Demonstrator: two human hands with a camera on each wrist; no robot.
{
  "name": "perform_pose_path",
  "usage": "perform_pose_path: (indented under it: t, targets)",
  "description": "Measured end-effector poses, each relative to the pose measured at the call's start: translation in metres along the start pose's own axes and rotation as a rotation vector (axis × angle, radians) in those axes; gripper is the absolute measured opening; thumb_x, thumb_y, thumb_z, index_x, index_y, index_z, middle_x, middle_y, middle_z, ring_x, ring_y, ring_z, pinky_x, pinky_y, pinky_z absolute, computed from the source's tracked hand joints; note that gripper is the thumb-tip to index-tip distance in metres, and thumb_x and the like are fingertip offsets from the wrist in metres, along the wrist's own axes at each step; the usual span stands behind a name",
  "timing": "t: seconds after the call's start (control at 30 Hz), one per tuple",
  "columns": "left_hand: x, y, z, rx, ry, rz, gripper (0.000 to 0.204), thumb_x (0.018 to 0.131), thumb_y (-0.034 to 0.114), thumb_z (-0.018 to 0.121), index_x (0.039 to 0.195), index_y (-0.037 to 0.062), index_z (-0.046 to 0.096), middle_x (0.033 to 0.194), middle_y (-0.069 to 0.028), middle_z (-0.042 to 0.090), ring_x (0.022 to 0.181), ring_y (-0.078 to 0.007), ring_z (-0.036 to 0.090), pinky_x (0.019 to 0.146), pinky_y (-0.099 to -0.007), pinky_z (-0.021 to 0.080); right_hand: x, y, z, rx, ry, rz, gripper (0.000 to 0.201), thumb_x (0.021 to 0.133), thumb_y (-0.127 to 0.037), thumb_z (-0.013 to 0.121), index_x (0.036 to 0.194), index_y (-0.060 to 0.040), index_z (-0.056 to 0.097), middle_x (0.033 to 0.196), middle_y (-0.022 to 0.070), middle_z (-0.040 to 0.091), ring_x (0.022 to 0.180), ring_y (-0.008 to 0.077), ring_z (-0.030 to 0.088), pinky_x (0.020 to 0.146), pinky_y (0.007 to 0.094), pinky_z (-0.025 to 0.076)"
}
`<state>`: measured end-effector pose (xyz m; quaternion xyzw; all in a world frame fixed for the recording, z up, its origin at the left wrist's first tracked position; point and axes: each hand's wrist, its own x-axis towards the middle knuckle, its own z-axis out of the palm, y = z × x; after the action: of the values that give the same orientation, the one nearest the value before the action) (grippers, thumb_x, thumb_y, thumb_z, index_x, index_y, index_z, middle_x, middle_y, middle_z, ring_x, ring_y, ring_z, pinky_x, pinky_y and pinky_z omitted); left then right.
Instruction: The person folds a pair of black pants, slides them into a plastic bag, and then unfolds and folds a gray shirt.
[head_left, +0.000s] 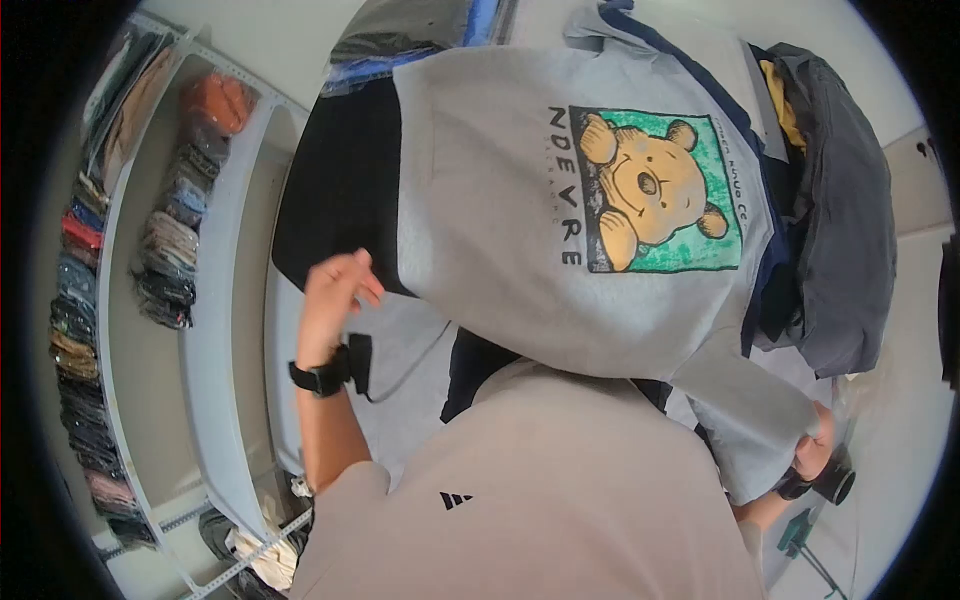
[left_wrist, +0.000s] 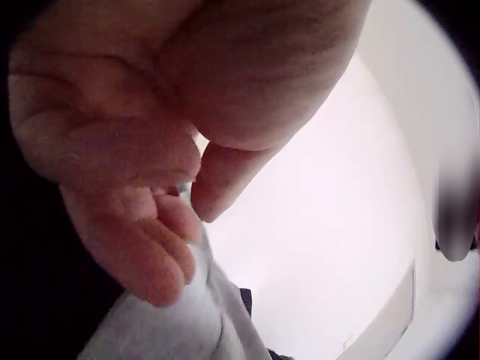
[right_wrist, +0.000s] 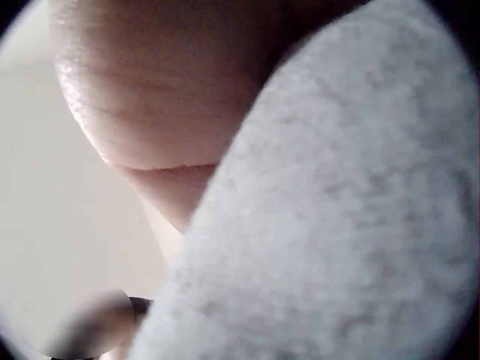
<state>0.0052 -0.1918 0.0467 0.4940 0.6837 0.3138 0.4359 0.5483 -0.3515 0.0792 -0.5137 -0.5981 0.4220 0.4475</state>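
Note:
A light grey sweatshirt (head_left: 480,200) with a cartoon bear print lies spread out, its body overlapping a flat black surface (head_left: 335,180). My right hand (head_left: 818,445) grips the sweatshirt's sleeve (head_left: 755,420) near its end, at the lower right. In the right wrist view the grey cloth (right_wrist: 337,210) covers much of that hand (right_wrist: 150,97), and its fingertips are hidden. My left hand (head_left: 340,283) is raised beside the sweatshirt's hem, over the black surface's near edge. Its fingers (left_wrist: 142,255) are loosely bent in the left wrist view, with nothing between them.
Shelves (head_left: 220,400) on the left hold several stacks of bagged, folded clothes (head_left: 165,250). A bagged dark garment (head_left: 400,35) lies beyond the sweatshirt. Dark garments (head_left: 840,220) are heaped to the right. A cable (head_left: 415,362) runs from near my left wrist.

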Motion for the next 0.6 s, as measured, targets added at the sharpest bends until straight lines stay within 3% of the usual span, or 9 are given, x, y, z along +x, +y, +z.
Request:
perform_pose_path:
  t: [0.07, 0.13, 0.17, 0.23, 0.27, 0.33, 0.5, 0.57, 0.6]
  targets:
    - [-0.015, -0.043, 0.013, -0.120, -0.131, -0.189, 0.032, 0.088, 0.039, 0.056, 0.074, 0.0110, 0.058, 0.068, -0.0001, 0.062, 0.058, -0.0113, 0.059, 0.051, -0.0237, 0.036, -0.017, 0.016, -0.011, -0.085, 0.124, -0.083, 0.056, 0.077, -0.053, 0.067, 0.057, -0.0059, 0.044, 0.055, -0.0002, 0.041, 0.050, 0.0130, 0.039, 0.050, 0.0307, 0.027]
    - [-0.021, -0.078, 0.032, -0.243, -0.270, -0.340, 0.035, 0.087, 0.039, 0.058, 0.105, 0.0096, 0.055, 0.097, -0.0049, 0.062, 0.085, -0.0144, 0.060, 0.068, -0.0268, 0.043, -0.038, 0.019, -0.007, -0.138, 0.422, -0.147, 0.056, 0.074, -0.057, 0.068, 0.065, -0.0058, 0.048, 0.067, 0.0026, 0.047, 0.062, 0.0149, 0.044, 0.057, 0.0319, 0.032]
    - [-0.023, -0.088, 0.048, -0.244, -0.270, -0.334, 0.035, 0.087, 0.039, 0.058, 0.105, 0.0096, 0.055, 0.097, -0.0049, 0.062, 0.085, -0.0144, 0.060, 0.068, -0.0268, 0.043, -0.038, 0.019, -0.006, -0.138, 0.424, -0.152, 0.056, 0.074, -0.057, 0.068, 0.065, -0.0058, 0.048, 0.067, 0.0026, 0.047, 0.062, 0.0149, 0.044, 0.057, 0.0319, 0.032]
    - [-0.026, -0.102, 0.079, -0.742, -0.149, -0.231, 0.038, 0.089, 0.034, 0.057, 0.113, 0.0052, 0.053, 0.108, -0.0081, 0.059, 0.098, -0.0167, 0.057, 0.083, -0.0328, 0.045, -0.033, 0.013, -0.009, -0.034, 0.119, -0.180, 0.054, 0.076, -0.054, 0.068, 0.062, -0.0060, 0.048, 0.061, 0.0008, 0.044, 0.058, 0.0137, 0.042, 0.055, 0.0308, 0.031]
    - [-0.023, -0.113, 0.083, -0.741, -0.157, -0.230, 0.038, 0.089, 0.034, 0.057, 0.113, 0.0052, 0.053, 0.108, -0.0081, 0.059, 0.098, -0.0167, 0.057, 0.083, -0.0328, 0.045, -0.028, 0.006, -0.007, -0.038, 0.127, -0.178, 0.054, 0.076, -0.054, 0.068, 0.062, -0.0060, 0.048, 0.061, 0.0008, 0.044, 0.058, 0.0137, 0.042, 0.055, 0.0308, 0.031]
    - [-0.015, -0.119, 0.084, -1.061, -0.406, -0.174, 0.056, 0.086, 0.035, 0.061, 0.127, 0.0012, 0.043, 0.122, -0.0118, 0.053, 0.112, -0.0223, 0.051, 0.097, -0.0372, 0.039, -0.018, -0.010, -0.002, -0.021, -0.068, -0.055, 0.051, 0.079, -0.050, 0.067, 0.059, -0.0066, 0.047, 0.057, -0.0005, 0.043, 0.056, 0.0127, 0.042, 0.054, 0.0307, 0.030]
    - [-0.041, -0.097, 0.055, -0.814, -0.335, -0.152, 0.048, 0.088, 0.029, 0.057, 0.126, 0.0018, 0.046, 0.119, -0.0105, 0.056, 0.109, -0.0221, 0.053, 0.094, -0.0362, 0.041, -0.044, -0.004, -0.011, -0.122, 0.123, -0.022, 0.047, 0.079, -0.046, 0.068, 0.061, -0.0066, 0.050, 0.059, -0.0001, 0.048, 0.058, 0.0117, 0.046, 0.057, 0.0295, 0.032]
    - [-0.052, -0.080, 0.039, -0.938, -0.254, -0.165, 0.038, 0.090, 0.027, 0.052, 0.119, 0.0037, 0.051, 0.112, -0.0078, 0.060, 0.093, -0.0153, 0.058, 0.078, -0.0302, 0.047, -0.048, -0.003, -0.018, -0.110, 0.181, 0.008, 0.043, 0.079, -0.045, 0.069, 0.066, -0.0062, 0.054, 0.065, 0.0006, 0.053, 0.062, 0.0113, 0.048, 0.059, 0.0281, 0.034]
    - [-0.048, -0.088, 0.033, -1.044, -0.190, -0.201, 0.029, 0.091, 0.027, 0.049, 0.109, 0.0048, 0.055, 0.100, -0.0039, 0.062, 0.071, -0.0081, 0.056, 0.059, -0.0231, 0.045, -0.048, -0.002, -0.022, -0.145, 0.302, 0.053, 0.037, 0.082, -0.041, 0.066, 0.076, -0.0052, 0.056, 0.072, 0.0011, 0.055, 0.067, 0.0119, 0.050, 0.064, 0.0275, 0.036]
